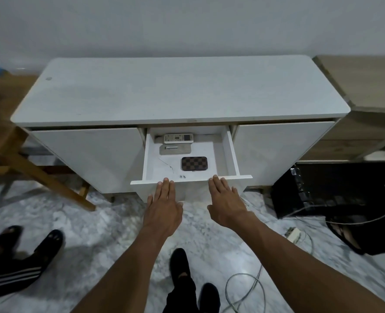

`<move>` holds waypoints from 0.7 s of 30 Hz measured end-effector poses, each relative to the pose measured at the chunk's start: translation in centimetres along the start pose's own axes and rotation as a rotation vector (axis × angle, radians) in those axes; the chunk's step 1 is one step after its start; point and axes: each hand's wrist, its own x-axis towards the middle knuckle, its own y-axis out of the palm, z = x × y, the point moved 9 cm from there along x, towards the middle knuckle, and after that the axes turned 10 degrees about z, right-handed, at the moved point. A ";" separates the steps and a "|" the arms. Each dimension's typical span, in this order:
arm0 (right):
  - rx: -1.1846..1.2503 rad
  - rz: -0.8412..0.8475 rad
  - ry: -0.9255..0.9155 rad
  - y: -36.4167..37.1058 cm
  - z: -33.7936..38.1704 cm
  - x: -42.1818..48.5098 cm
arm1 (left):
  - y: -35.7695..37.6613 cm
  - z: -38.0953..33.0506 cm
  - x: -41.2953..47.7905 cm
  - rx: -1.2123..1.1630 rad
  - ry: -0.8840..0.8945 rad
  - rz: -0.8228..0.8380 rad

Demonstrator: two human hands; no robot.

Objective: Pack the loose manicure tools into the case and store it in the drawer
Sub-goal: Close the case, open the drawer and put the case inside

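The brown checkered manicure case [194,163] lies closed and flat inside the open white drawer [231,150], near its front right. My left hand [163,205] rests with flat fingers on the drawer's front panel, left of centre. My right hand [226,201] lies the same way on the front panel, right of centre. Both hands hold nothing. No loose tools are in sight.
Two remote controls [178,138] [175,149] lie at the drawer's back. The white cabinet [180,91] stands against the wall. A wooden chair [17,154] is at left, a black box [336,188] and cables [245,290] at right. Another person's feet [26,247] are at lower left.
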 end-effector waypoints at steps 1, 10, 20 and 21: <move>-0.009 0.003 0.001 0.0 0.0 0.1 | 0.0 0.0 0.0 0.016 0.003 -0.012; -0.010 0.023 0.014 -2.4 -0.4 3.0 | -1.8 0.4 3.1 0.054 0.043 -0.016; 0.012 -0.008 0.066 -7.8 -0.5 9.9 | -6.1 2.1 11.3 0.070 0.109 0.047; 0.014 -0.007 0.069 -8.2 -0.5 10.5 | -6.4 2.2 11.9 0.075 0.119 0.051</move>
